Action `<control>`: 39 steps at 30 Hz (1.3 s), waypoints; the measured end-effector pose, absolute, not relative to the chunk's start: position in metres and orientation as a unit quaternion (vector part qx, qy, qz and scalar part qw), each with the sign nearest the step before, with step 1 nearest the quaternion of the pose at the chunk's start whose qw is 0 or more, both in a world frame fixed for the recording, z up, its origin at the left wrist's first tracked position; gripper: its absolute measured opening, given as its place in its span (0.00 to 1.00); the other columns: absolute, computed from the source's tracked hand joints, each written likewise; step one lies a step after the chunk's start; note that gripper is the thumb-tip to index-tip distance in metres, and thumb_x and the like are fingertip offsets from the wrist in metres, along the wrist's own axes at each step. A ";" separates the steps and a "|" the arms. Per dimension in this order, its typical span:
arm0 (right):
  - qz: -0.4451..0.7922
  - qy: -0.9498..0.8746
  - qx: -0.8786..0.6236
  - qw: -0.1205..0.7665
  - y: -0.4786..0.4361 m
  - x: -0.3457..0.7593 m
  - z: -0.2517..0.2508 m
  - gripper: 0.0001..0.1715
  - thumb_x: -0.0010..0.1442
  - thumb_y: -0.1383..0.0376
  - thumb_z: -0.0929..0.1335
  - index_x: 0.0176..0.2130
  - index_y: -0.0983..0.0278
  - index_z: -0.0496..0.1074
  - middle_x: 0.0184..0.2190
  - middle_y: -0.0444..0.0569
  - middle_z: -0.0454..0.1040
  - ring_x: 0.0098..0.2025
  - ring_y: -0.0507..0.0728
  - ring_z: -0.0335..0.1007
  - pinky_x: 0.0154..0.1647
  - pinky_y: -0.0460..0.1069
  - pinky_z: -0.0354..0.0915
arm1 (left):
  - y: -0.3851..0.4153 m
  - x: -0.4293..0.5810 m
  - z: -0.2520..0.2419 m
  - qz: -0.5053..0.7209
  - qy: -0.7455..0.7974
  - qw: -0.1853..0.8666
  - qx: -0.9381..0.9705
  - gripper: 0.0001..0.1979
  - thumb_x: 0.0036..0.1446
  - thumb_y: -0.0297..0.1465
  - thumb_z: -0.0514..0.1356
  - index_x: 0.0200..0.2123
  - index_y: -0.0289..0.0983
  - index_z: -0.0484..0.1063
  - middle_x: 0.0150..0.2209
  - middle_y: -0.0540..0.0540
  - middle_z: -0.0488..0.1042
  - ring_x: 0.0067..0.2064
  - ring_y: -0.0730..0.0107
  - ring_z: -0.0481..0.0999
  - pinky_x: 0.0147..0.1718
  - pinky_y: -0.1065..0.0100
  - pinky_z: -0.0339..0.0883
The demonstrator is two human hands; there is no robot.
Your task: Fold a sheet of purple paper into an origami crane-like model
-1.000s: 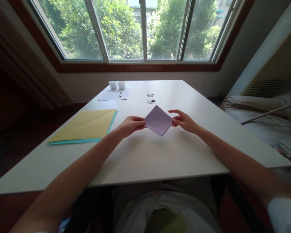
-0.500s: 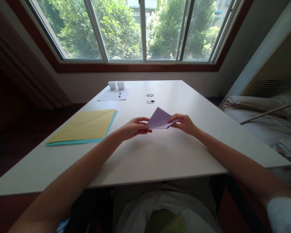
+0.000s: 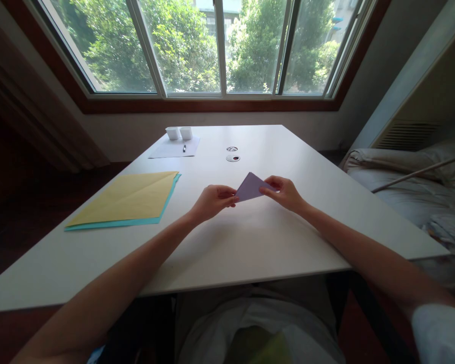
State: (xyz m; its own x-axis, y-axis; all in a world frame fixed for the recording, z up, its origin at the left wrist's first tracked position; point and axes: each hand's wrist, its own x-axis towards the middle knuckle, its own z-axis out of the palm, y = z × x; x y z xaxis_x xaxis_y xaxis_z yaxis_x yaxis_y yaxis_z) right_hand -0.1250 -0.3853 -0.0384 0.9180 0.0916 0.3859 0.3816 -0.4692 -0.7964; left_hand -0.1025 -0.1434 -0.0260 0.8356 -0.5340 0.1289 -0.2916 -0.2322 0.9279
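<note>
A folded sheet of purple paper (image 3: 250, 186) is held up between my two hands over the white table (image 3: 235, 253). It shows as a flat triangle with its point upward. My left hand (image 3: 215, 200) is closed on the lower left corner, thumb and fingers pinching it. On the right side, my right hand (image 3: 283, 193) pinches the paper, with the thumb across the near face and the fingers behind. The back of the paper is hidden from me.
Left of my hands lies a yellow sheet (image 3: 125, 197) on a teal sheet (image 3: 136, 222). Farther back, white paper (image 3: 167, 150) carries a pen (image 3: 184, 148) and two small white containers (image 3: 179, 133). Round fittings (image 3: 233, 158) sit in the tabletop. A padded white seat (image 3: 387, 177) stands at right.
The purple paper has gone from a partly opened shape with a lower flap showing to a flatter, narrower triangle. Both hands keep their hold, and my left fingers have closed more.
</note>
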 end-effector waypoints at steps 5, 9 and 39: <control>-0.128 -0.185 -0.862 0.454 -0.385 -0.131 -0.031 0.30 0.51 0.57 0.69 0.52 0.60 0.64 0.33 0.47 0.75 0.32 0.53 0.70 0.37 0.49 0.67 | -0.145 -0.107 -0.026 -0.093 -0.289 0.488 0.818 0.14 0.49 0.37 0.61 0.36 0.35 0.77 0.27 0.46 0.77 0.29 0.67 0.76 0.30 0.69 0.68; -0.119 -0.204 -0.848 0.474 -0.383 -0.131 -0.031 0.28 0.52 0.55 0.68 0.52 0.60 0.67 0.34 0.48 0.74 0.30 0.52 0.68 0.34 0.49 0.67 | -0.147 -0.111 -0.024 -0.075 -0.326 0.461 0.822 0.11 0.49 0.35 0.61 0.35 0.39 0.78 0.23 0.49 0.75 0.27 0.68 0.75 0.29 0.71 0.67; -0.160 -0.155 -0.770 0.597 -0.382 -0.128 -0.035 0.19 0.47 0.56 0.72 0.39 0.61 0.77 0.34 0.48 0.78 0.37 0.58 0.73 0.39 0.54 0.71 | -0.153 -0.112 -0.019 0.009 -0.179 0.712 0.679 0.16 0.37 0.35 0.70 0.32 0.35 0.78 0.31 0.44 0.78 0.36 0.63 0.77 0.41 0.63 0.70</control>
